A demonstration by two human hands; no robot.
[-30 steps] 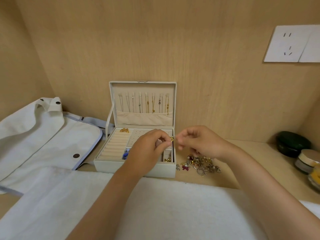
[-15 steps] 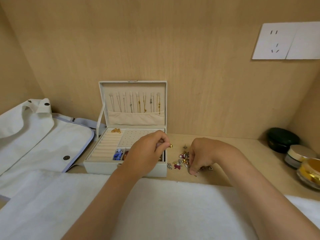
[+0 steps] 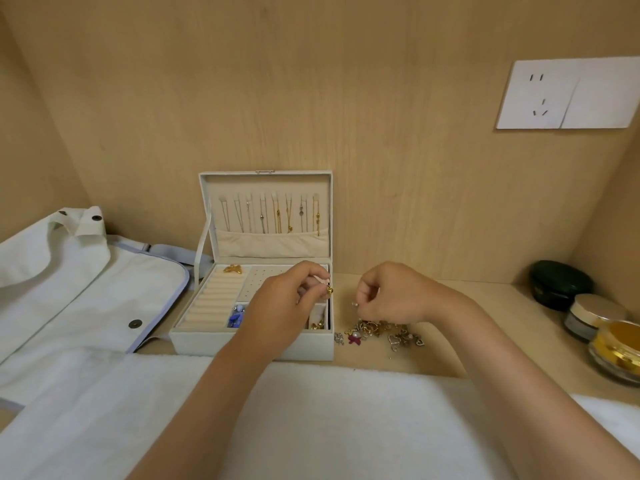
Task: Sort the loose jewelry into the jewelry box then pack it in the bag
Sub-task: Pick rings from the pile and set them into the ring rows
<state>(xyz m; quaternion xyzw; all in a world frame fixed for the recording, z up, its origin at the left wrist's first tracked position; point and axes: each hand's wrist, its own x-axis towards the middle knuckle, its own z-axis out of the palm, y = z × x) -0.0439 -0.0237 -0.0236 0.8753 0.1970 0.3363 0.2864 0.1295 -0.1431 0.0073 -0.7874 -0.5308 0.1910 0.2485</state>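
Observation:
The white jewelry box [image 3: 252,348] stands open on the wooden shelf, several necklaces hanging in its raised lid. My left hand [image 3: 280,308] hovers over the box's right side and pinches a small gold earring [image 3: 330,290]. My right hand [image 3: 389,294] is raised just above the pile of loose jewelry [image 3: 379,332] to the right of the box and pinches a tiny silver piece [image 3: 354,304]. A gold butterfly piece [image 3: 232,269] lies at the back of the ring rolls and a blue piece [image 3: 236,317] sits in a front compartment. The white bag [image 3: 79,289] lies flat to the left.
A white towel [image 3: 311,420] covers the shelf's front edge. Three cosmetic jars stand at the right: a dark green one [image 3: 559,284], a beige-lidded one [image 3: 594,315] and a gold one [image 3: 618,348]. A wall socket [image 3: 568,93] is on the back panel.
My right hand went down to the loose pile, then lifted off it with a small silver piece pinched. My left hand has kept the gold earring over the box.

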